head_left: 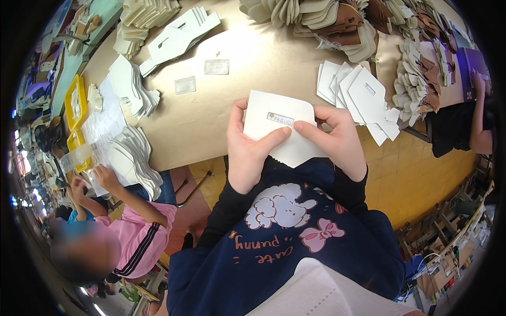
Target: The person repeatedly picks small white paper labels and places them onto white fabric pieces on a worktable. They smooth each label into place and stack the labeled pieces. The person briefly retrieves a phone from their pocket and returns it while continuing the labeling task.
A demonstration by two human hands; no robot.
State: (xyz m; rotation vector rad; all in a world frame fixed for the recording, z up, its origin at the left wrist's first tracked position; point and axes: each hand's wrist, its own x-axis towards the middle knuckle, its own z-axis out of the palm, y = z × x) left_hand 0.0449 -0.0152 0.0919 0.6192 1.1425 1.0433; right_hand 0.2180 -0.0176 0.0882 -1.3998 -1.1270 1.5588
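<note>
Both my hands hold a white flat cut piece (279, 104) with a small rectangular printed label (280, 120) set in its middle. My left hand (247, 150) grips its left edge, fingers behind and thumb on the front below the label. My right hand (340, 138) holds the right side, its thumb pressed by the label's right end. The piece is raised just over the table's near edge. To the right lie several similar white pieces (350, 84), fanned out, one showing a label too. Two small clear rectangular items, a nearer one (185, 85) and a farther one (216, 67), lie on the table.
Stacks of white pieces (132, 158) line the left of the tan table (211, 124). Bundles of cream and brown pieces (342, 23) stand at the back right. A co-worker in a pink shirt (139, 231) works at left by yellow trays (76, 102); another person's arm (478, 116) shows at right.
</note>
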